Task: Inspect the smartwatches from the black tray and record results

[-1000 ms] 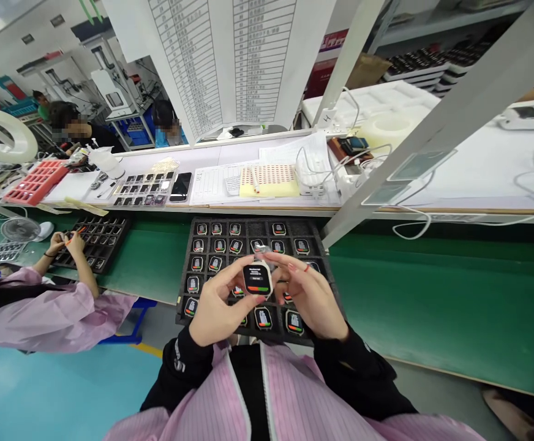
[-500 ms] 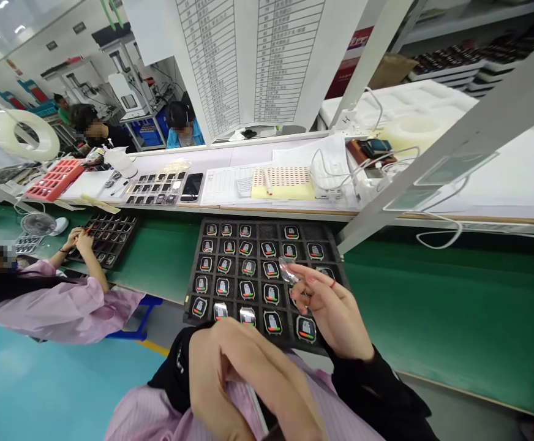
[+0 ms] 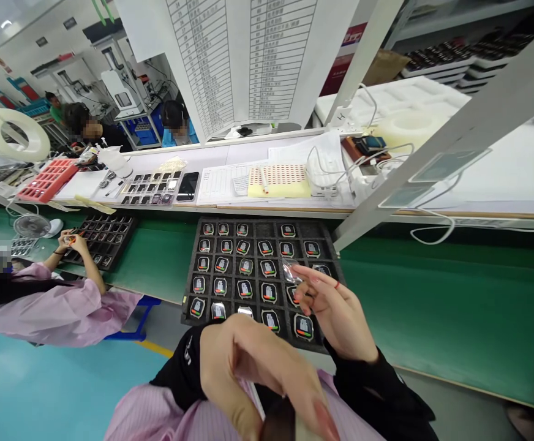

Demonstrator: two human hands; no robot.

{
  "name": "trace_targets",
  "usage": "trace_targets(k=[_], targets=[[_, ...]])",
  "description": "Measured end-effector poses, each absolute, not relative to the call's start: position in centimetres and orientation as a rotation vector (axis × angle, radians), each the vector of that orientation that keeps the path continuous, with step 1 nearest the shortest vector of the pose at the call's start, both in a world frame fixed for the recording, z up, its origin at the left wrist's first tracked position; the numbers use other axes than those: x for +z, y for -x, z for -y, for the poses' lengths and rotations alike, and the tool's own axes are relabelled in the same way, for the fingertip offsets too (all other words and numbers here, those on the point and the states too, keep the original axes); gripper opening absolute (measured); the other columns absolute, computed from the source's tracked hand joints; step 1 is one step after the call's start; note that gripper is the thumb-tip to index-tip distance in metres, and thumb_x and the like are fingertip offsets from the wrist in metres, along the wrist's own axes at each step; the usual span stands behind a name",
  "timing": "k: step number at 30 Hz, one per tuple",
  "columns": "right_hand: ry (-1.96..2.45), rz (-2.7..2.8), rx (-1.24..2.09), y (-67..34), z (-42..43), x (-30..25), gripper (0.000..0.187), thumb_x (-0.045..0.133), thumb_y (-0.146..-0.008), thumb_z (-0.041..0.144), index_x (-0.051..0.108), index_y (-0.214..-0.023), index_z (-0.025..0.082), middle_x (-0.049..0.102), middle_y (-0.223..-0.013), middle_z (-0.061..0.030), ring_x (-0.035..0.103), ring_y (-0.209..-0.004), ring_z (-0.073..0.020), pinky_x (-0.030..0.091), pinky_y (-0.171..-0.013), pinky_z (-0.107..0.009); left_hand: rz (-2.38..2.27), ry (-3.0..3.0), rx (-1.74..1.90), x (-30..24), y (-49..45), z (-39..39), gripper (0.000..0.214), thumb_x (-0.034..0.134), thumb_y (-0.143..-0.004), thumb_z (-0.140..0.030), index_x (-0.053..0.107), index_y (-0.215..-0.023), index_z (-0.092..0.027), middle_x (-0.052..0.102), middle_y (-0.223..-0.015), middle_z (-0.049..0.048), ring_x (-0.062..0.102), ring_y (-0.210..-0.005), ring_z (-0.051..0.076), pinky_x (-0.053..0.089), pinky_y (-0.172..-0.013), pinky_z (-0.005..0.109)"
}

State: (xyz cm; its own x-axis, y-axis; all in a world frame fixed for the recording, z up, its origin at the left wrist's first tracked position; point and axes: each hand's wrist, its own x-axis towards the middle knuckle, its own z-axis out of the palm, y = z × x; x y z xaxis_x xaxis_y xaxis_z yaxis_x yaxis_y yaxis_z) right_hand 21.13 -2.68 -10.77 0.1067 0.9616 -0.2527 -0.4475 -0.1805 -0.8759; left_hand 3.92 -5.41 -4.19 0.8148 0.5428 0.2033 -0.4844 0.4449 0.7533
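My right hand (image 3: 340, 312) is over the right side of a black compartment tray (image 3: 271, 231), thumb and fingers pinched on a small clear plastic film (image 3: 289, 269). Square watch faces (image 3: 303, 327) with lit screens sit in most compartments of that tray. Close to the camera, at the bottom, my left hand (image 3: 253, 361) curls around a dark glossy piece (image 3: 278, 422). Most of this piece is hidden by the fingers and the frame's lower edge, so its kind is unclear.
A shelf above the green bench (image 3: 432, 306) carries a phone (image 3: 188, 186), a yellow sticker sheet (image 3: 278, 181), cables and a red tray (image 3: 49, 179). A white slanted post (image 3: 386, 177) rises right of the tray. At left a co-worker in a pink sleeve (image 3: 65, 306) handles something at another black tray.
My left hand has shifted slightly right and turned, showing more of the dark piece and a fingertip. The right hand keeps its pinch on the film. The view has moved slightly.
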Motion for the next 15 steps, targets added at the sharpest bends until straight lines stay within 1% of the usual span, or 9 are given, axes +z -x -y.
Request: trace_targets(k=[2,4,7,10,15], targets=[[1.097,0.645,1.429,-21.1,2.6,-10.8,0.028,0.074,-0.075,0.041,0.079,-0.096,0.023,0.071,-0.108,-0.0106,0.056,-0.062,-0.0116,0.041,-0.041,-0.019,0.068,-0.802,0.752,-5.6,-4.2,5.4,0.058,0.082,-0.061,-0.050,0.069,-0.107,-0.017,0.066,-0.067,0.0070,0.067,-0.061,0.019,0.054,-0.060,0.027],[1.102,0.646,1.437,-21.1,2.4,-10.9,0.028,0.075,-0.074,0.042,0.079,-0.095,0.023,0.070,-0.111,-0.0111,0.056,-0.063,-0.0117,0.041,-0.041,-0.019,0.104,-0.712,0.853,-6.7,-4.4,5.3,0.057,0.083,-0.062,-0.039,0.067,-0.113,-0.019,0.066,-0.065,0.0069,0.065,-0.058,0.018,0.054,-0.056,0.028],[1.114,0.645,1.452,-20.9,2.1,-10.9,0.029,0.075,-0.073,0.043,0.079,-0.094,0.023,0.070,-0.112,-0.0116,0.057,-0.063,-0.0122,0.041,-0.041,-0.020,0.010,-0.697,0.907,-7.3,-4.4,4.9,0.059,0.084,-0.063,-0.038,0.066,-0.116,-0.020,0.066,-0.065,0.0072,0.064,-0.059,0.018,0.053,-0.054,0.027],[1.118,0.656,1.463,-20.7,1.8,-11.0,0.029,0.075,-0.074,0.042,0.079,-0.094,0.023,0.070,-0.113,-0.0119,0.056,-0.063,-0.0123,0.041,-0.041,-0.020,0.002,-0.729,0.924,-7.0,-4.2,4.6,0.060,0.084,-0.064,-0.037,0.065,-0.119,-0.021,0.064,-0.066,0.0052,0.065,-0.060,0.017,0.053,-0.055,0.025],[1.102,0.680,1.487,-20.4,1.4,-11.0,0.028,0.073,-0.075,0.042,0.079,-0.094,0.023,0.070,-0.111,-0.0116,0.057,-0.063,-0.0123,0.041,-0.041,-0.019,0.018,-0.721,0.969,-6.2,-4.0,4.2,0.054,0.082,-0.068,-0.030,0.065,-0.119,-0.021,0.060,-0.062,0.0020,0.064,-0.061,0.016,0.052,-0.056,0.023]])
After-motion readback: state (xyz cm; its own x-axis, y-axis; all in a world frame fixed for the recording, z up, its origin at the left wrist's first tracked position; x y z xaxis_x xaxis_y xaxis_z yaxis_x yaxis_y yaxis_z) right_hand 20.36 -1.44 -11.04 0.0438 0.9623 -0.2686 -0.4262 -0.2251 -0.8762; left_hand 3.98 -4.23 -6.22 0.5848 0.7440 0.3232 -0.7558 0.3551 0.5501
